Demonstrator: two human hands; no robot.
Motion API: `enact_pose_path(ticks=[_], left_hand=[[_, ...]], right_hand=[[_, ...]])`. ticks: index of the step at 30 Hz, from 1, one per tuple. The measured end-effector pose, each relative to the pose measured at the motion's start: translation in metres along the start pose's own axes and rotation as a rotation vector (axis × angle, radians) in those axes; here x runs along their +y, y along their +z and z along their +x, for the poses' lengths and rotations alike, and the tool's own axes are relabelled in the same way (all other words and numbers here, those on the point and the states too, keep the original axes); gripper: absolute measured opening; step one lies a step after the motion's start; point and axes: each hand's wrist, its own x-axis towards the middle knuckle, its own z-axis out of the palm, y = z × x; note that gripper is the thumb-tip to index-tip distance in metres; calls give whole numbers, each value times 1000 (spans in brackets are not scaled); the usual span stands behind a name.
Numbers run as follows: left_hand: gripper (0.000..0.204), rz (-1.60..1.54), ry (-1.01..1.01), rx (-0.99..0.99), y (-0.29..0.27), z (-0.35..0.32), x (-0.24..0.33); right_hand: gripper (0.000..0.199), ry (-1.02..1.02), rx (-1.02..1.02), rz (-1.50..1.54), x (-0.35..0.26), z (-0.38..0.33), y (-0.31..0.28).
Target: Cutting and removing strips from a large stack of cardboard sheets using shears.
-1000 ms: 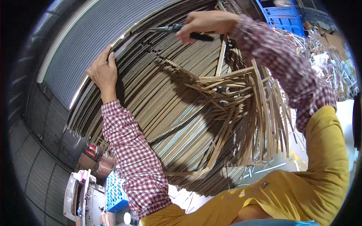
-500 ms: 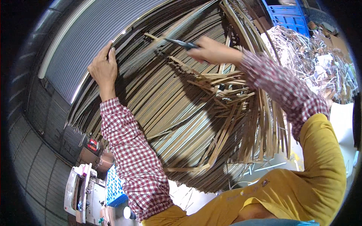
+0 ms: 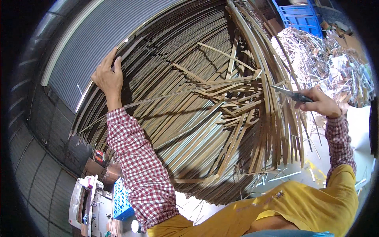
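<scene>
A large stack of brown cardboard sheets (image 3: 173,114) stands in front of me, its layered edges facing up. My left hand (image 3: 108,79) rests on the stack's far left edge, fingers stretched out and thumb apart. My right hand (image 3: 319,103) is off to the right of the stack, closed round the dark handle of a knife (image 3: 284,92). The blade points left toward the bundle of hanging cardboard strips (image 3: 272,118). Loose cut strips (image 3: 237,100) lie in a tangle over the middle right of the stack. One long thin strip (image 3: 166,96) slants across its face.
A heap of pale shredded strips (image 3: 316,63) lies at the far right, below a blue slatted crate (image 3: 298,17). Corrugated metal (image 3: 106,35) rises beyond the stack. A white machine (image 3: 89,205) and a blue perforated basket (image 3: 122,199) stand at lower left.
My right hand with the knife has swung from above the stack out to the right and nearer. A long strip now lies across the stack. The left hand stays at the edge.
</scene>
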Motion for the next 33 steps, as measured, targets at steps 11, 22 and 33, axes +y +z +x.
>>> enact_pose_path(ticks=[11, 22, 33], left_hand=[[29, -33, -3, -55, 5, -4, -4], [27, -55, -18, -51, 4, -3, -3], [24, -141, -46, -112, -8, 6, 7]], right_hand=[[41, -395, 23, -233, -187, 220, 31], [44, -196, -101, 157, -216, 277, 47], [40, -370, 212, -158, -37, 158, 95]])
